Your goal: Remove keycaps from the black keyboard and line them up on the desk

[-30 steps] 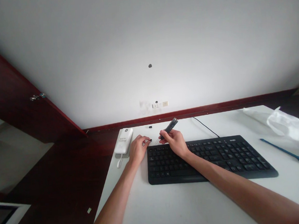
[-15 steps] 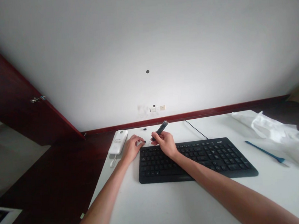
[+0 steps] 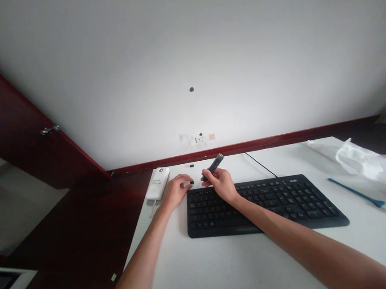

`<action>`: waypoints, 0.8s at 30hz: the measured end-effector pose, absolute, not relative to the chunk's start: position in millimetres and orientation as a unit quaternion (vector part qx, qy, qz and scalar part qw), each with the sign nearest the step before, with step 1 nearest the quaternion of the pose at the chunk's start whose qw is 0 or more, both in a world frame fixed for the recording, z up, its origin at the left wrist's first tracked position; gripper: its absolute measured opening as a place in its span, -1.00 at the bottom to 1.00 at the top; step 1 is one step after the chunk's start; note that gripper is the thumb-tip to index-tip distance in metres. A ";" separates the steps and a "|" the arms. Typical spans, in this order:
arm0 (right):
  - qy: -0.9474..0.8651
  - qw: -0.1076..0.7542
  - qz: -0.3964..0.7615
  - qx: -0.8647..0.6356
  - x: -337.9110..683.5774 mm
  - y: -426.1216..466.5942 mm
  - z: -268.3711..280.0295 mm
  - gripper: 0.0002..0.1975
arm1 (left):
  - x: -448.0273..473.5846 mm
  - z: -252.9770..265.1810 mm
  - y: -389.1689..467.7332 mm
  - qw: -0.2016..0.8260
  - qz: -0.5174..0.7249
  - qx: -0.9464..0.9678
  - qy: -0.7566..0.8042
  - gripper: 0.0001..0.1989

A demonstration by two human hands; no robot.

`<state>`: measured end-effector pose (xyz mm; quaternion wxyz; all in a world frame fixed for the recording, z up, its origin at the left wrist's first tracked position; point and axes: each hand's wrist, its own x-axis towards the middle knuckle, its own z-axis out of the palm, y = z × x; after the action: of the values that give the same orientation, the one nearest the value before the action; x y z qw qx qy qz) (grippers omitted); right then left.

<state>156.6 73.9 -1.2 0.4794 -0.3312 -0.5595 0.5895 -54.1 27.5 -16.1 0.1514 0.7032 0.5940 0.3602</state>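
Note:
My left hand (image 3: 177, 190) is beyond the left back corner of the black keyboard (image 3: 245, 219), its thumb and fingers pinched on a small black keycap (image 3: 192, 183). My right hand (image 3: 223, 184) is wrapped around a dark keycap puller (image 3: 216, 162), tilted with its thick end up and to the right. Thin wire prongs point down from it toward the left hand. Right wrist and forearm pass over the keyboard and hide some keys. A second small black keycap (image 3: 191, 166) lies on the table near its back edge.
On the left of the white table (image 3: 202, 268) lies a white power bank (image 3: 157, 183) with a short cable. To the keyboard's right are a blue brush (image 3: 355, 191) and a crumpled white plastic bag (image 3: 371, 161). A black cable (image 3: 260, 164) runs off the back edge.
The view has shifted slightly, so the table and its things appear a little farther right. Both hands keep their grips, with the keycap still at the left fingertips.

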 end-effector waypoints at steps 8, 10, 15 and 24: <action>-0.560 0.481 0.586 -0.334 157.3 74.2 -1.6 -0.48 | -52.4 9.1 41.2 0.113 0.272 0.742 0.602 -0.86; -0.557 0.482 0.588 -0.334 157.5 74.0 -1.2 -0.48 | -51.4 18.8 55.6 0.103 0.281 0.751 0.589 -0.81; -0.554 0.486 0.587 -0.334 158.0 72.6 0.3 -0.50 | -45.0 28.4 105.5 0.065 0.269 0.783 0.557 -0.74; -0.551 0.477 0.595 -0.338 157.3 72.9 0.6 -0.50 | -44.4 1.9 144.6 0.083 0.287 0.800 0.521 -0.79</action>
<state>157.3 72.9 0.6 0.4769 -0.3378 -0.5515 0.5953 -44.4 144.6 1.9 0.0832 0.7996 0.5210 0.2868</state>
